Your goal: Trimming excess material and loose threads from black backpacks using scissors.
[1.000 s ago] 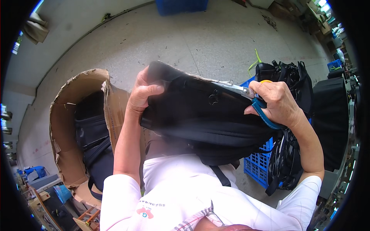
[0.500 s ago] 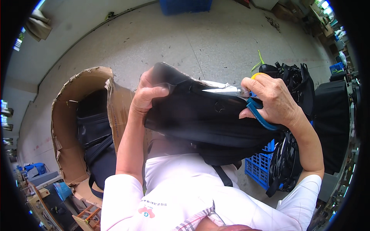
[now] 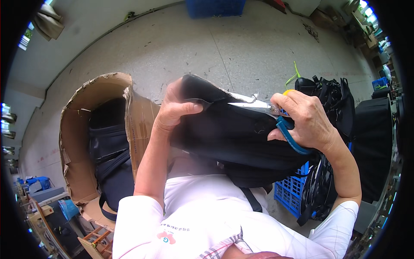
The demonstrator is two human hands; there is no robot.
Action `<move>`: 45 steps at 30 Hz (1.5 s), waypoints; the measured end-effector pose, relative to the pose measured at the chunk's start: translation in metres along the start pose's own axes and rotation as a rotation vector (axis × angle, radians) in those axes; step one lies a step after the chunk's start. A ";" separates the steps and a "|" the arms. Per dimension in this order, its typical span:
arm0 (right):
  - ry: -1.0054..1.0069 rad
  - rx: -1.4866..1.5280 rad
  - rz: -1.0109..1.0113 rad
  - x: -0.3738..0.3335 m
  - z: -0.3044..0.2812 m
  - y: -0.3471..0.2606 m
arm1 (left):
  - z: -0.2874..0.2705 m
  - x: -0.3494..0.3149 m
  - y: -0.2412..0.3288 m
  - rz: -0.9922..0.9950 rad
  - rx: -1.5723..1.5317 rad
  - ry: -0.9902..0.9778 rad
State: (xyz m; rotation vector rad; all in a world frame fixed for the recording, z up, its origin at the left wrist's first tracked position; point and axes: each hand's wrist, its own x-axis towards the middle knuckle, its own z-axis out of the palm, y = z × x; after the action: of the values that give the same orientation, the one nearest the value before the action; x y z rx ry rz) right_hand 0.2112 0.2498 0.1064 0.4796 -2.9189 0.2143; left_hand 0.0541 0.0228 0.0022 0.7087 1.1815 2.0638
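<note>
A black fabric bag (image 3: 241, 138), likely a backpack, lies across my lap with a pale strip along its far edge. My left hand (image 3: 179, 108) pinches the bag's upper left corner, thumb on top and fingers behind. In my right hand (image 3: 308, 116) are scissors (image 3: 290, 137) with a blue and yellow handle. Their silver blades point left along the bag's far edge, close to a small loose thread (image 3: 255, 96). How far apart the blades stand, I cannot tell.
To my left stands an open cardboard box (image 3: 73, 142) with another black bag (image 3: 113, 151) inside. On my right, several black bags (image 3: 327, 93) are heaped over a blue crate (image 3: 291, 190). A blue bin (image 3: 215, 7) sits on the floor (image 3: 172, 47) far ahead.
The whole view has shifted slightly. Both hands keep their holds on the bag and the scissors, and the blades remain by the bag's far edge.
</note>
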 end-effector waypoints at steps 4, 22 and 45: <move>-0.020 0.030 0.001 0.005 0.005 0.001 | -0.001 -0.001 -0.001 0.089 0.072 -0.018; 0.053 0.090 0.014 0.009 0.016 -0.010 | -0.002 -0.011 0.005 0.047 0.001 0.024; -0.023 0.103 0.056 0.019 0.020 -0.018 | -0.008 -0.017 0.001 0.124 -0.004 -0.014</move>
State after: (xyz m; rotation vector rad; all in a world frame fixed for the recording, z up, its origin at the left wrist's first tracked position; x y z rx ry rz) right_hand 0.1967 0.2238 0.0927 0.4186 -2.9574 0.3699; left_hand 0.0594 0.0057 -0.0029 0.8113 1.1518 2.1586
